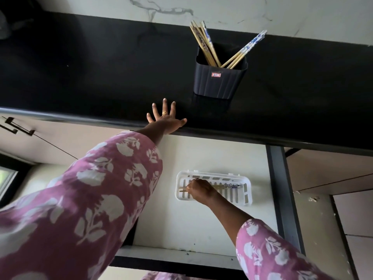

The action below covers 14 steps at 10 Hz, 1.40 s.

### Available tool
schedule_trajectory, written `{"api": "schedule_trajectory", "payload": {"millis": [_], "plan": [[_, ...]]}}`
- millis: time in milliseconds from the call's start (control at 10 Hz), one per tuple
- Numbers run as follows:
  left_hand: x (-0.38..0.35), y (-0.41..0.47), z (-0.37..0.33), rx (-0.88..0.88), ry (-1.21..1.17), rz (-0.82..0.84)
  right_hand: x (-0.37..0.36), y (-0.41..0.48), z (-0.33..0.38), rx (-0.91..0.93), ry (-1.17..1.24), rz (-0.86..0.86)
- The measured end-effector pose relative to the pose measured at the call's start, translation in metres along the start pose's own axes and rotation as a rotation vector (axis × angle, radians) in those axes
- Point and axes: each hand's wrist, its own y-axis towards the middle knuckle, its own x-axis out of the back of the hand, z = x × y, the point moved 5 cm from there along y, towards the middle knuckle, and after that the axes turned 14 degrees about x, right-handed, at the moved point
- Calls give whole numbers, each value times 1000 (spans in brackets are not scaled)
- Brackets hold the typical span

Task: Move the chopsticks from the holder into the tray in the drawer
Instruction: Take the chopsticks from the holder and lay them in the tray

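Note:
A dark ribbed holder (219, 79) stands on the black counter and holds several chopsticks (203, 44), some with blue-and-white tops. Below it the drawer is pulled out, with a white slotted tray (245, 194) on its floor. My right hand (198, 191) is inside the tray, its fingers curled round a pair of chopsticks (230, 186) that lies lengthwise across the slots. My left hand (164, 119) rests flat on the counter's front edge with its fingers spread, left of the holder.
The black counter (101, 67) runs across the view below a marbled wall. The drawer's pale floor (181, 225) has a dark rail (282, 188) on its right side. A cabinet handle (17, 126) is at the left.

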Motion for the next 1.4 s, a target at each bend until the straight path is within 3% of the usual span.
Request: {"api": "schedule_trajectory", "payload": {"millis": [200,400,500,700,900,1000,1200,1400], "plan": [[2,-3,-1,8,-3,5,-7,-1,-4,-85,-81,47],[4,-7,-2,9,1,-3,-7,4,-6,-25,-109,-67],[5,-9,-2,14,2,-7,-14,6,-12,-15,-104,-41],[4,-9,-2,21,7,-12,-8,2,-20,-79,-47,-135],[2,-2,-2,19,4,-9,10,-6,-12,50,-91,-158],[2,-1,-2,15,-5,-5,34,-22,0,188,-213,-262],[6,-4,-2,25,-24,12,113,-49,-14,269,-426,-523],[4,-5,-2,30,-28,36,225,-70,-59,89,-582,-973]]}}
